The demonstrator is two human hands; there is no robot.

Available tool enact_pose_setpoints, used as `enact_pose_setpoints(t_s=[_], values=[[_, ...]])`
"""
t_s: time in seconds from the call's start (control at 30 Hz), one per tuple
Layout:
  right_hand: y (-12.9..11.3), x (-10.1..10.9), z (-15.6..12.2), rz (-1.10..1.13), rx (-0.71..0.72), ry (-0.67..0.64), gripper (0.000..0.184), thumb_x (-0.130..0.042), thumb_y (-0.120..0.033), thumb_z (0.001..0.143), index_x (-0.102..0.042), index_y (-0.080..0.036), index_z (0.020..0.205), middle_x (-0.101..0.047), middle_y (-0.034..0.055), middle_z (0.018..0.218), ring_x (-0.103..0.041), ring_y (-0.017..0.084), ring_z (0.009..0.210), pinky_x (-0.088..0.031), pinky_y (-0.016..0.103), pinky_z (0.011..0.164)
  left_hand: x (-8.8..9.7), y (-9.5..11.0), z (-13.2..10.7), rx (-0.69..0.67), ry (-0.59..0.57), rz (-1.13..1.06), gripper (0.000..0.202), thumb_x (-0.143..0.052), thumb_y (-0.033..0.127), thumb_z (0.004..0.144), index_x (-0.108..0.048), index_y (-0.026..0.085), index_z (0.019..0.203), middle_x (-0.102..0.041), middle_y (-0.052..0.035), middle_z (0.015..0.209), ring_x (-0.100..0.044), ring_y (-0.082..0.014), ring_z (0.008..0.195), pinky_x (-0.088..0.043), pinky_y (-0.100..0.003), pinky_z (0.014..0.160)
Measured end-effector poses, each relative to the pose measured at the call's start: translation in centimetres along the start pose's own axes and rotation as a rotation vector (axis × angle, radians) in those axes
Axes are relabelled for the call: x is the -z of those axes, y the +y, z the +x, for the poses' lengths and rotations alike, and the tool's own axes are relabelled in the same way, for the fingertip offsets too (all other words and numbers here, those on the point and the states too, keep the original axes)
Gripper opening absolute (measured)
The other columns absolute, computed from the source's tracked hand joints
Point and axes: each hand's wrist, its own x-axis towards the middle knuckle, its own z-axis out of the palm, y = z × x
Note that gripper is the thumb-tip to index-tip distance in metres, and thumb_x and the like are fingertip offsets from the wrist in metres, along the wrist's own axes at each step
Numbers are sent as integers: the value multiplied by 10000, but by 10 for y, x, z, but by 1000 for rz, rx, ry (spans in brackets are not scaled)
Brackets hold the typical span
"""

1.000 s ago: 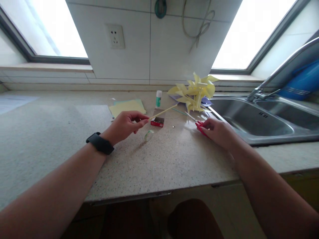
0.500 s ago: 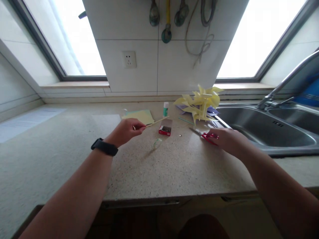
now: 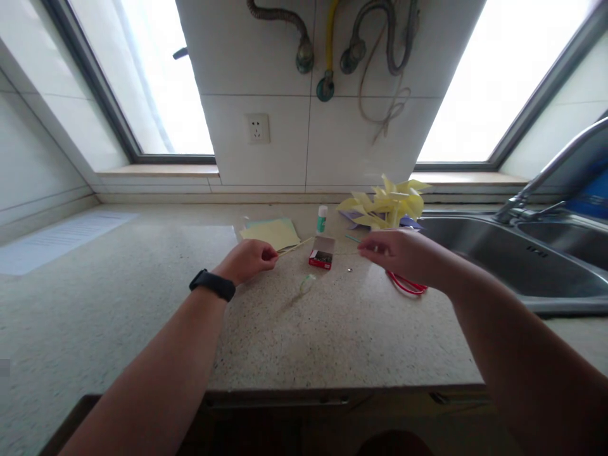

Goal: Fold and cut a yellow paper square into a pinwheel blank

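Observation:
My left hand (image 3: 253,256) pinches a thin pale-yellow stick (image 3: 295,246) that points right, above the counter. My right hand (image 3: 392,250) is closed, with thumb and fingers together. A faint thin line leads from its fingertips, but what it holds is unclear. Below that hand lie scissors with red handles (image 3: 409,286); their blades are hidden. A teal stick (image 3: 352,239) lies just beyond its fingertips. Between my hands sits a small open red box (image 3: 321,259) with dark contents. A tiny shiny piece (image 3: 350,270) lies to the box's right, and a curled clear-green scrap (image 3: 306,282) in front.
A glue stick (image 3: 322,220) stands behind the box. Yellow paper sheets (image 3: 273,233) lie to the left. Yellow paper pinwheels (image 3: 387,202) sit near the steel sink (image 3: 475,250) on the right. A printed sheet (image 3: 61,240) is at the far left.
My right hand has let go of the scissors, which stay on the counter, and has moved left and forward above them. My left hand still holds the yellow stick. The view has tilted up slightly.

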Motion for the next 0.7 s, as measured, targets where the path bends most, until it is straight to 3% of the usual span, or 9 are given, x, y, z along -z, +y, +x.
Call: enact_pose_setpoints(t_s=[0.1,0.17,0.33,0.47,0.57,0.7], values=[[-37,-10,24,62,155,-140,239,-592,-379,922,-740,-229,1036,-711,18,793,-579,148,652,-371,293,612,-1,2,0,-3,-10,-5,323,-632,346,972,-618,160,1237,-649,-99,1224,-667,-229,1020,-583,-432,865],[-47,-22,36,94,212,-179,244,-636,-346,895,-735,-230,1085,-715,11,804,-583,141,663,-370,280,616,0,3,0,-10,-2,-8,318,-631,346,973,-621,161,1231,-651,-98,1220,-668,-226,1014,-584,-428,861],[-43,-54,48,179,284,-222,247,-685,-287,860,-757,-226,1088,-717,15,826,-590,129,678,-392,264,640,1,4,1,-37,49,-8,306,-624,351,978,-628,161,1217,-656,-93,1207,-670,-223,1003,-584,-422,857],[-39,-66,45,282,286,-230,175,-694,-313,867,-760,-198,981,-703,6,792,-585,112,649,-417,246,614,-2,5,3,-49,98,-6,302,-621,349,980,-626,163,1217,-656,-95,1204,-669,-220,1004,-583,-425,862],[-27,-60,40,333,215,-144,263,-693,-435,873,-741,-183,933,-691,7,765,-569,116,649,-435,253,613,-4,7,4,-48,150,-10,307,-621,350,980,-623,161,1221,-655,-95,1203,-670,-221,1004,-584,-424,857],[9,-49,32,302,37,101,375,-600,-499,923,-692,-148,1017,-673,42,816,-575,146,712,-450,291,655,-4,11,4,-51,208,-17,301,-619,353,980,-626,156,1207,-660,-92,1184,-670,-220,998,-582,-424,856]])
